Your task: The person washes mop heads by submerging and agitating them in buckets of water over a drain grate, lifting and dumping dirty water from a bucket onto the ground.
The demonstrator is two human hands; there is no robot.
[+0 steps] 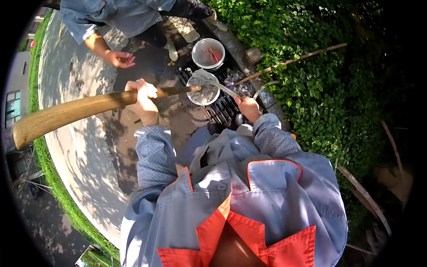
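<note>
My left hand (144, 101) is closed around a long wooden handle (84, 106). Its thick end points to the far left, and its thin end reaches over the near white bucket (216, 97). Crumpled, greyish translucent material lies in that bucket; I cannot tell whether it is plastic or water. My right hand (249, 108), to the right of the bucket, grips a pale hose-like strip (224, 89) that runs to the bucket's rim. A second white bucket (194, 55), just beyond, has something pinkish inside.
A co-worker's open hand (121, 58) hangs at the upper left. Below the buckets is a black drain grate (224, 109). A thin stick (293, 61) leans across the stone curb towards the green hedge (307, 107). Pavement (84, 160) stretches to the left.
</note>
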